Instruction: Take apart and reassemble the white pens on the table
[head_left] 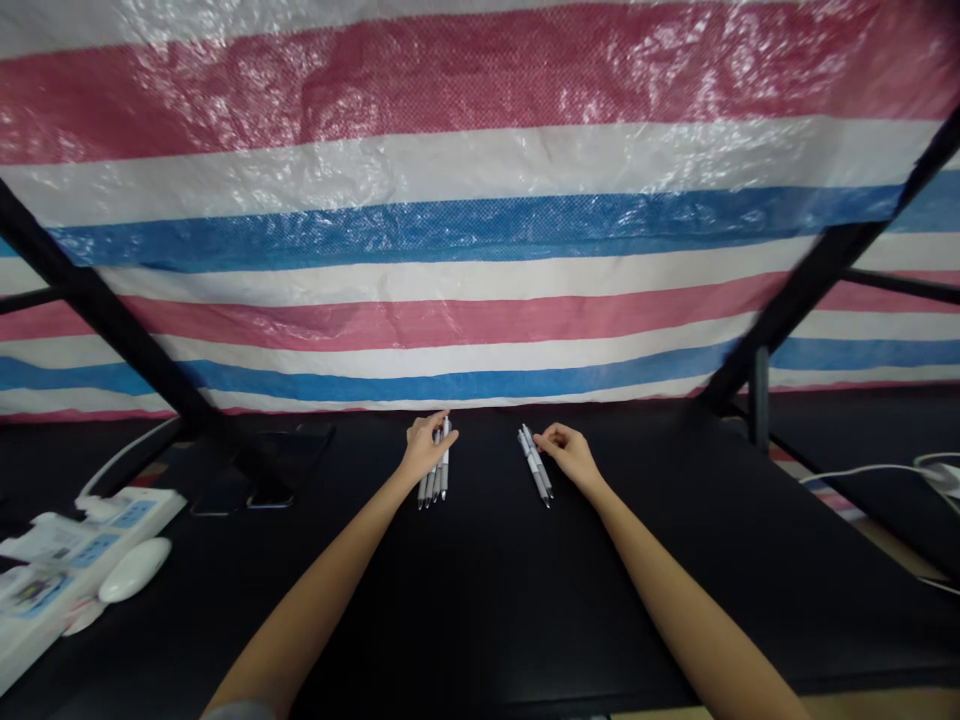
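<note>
Several white-and-grey pens [433,484] lie side by side on the black table, tips toward me. My left hand [427,447] rests over their far ends, with thumb and index finger apart around the rightmost one; its other fingers are partly hidden. To the right, two more white-and-grey pens [535,468] lie almost parallel, slightly slanted. Beside them is my right hand [568,453], its fingers curled and the thumb and fingertips closed at the right pen's upper part. The exact contact there is small and hard to see.
A white power strip [105,540] with plugs and a white computer mouse [136,570] sit at the left. Dark flat devices [281,465] lie near the left black post [150,350]. Striped plastic sheeting [465,325] hangs behind the table [465,610]. White cables [862,472] run at the right.
</note>
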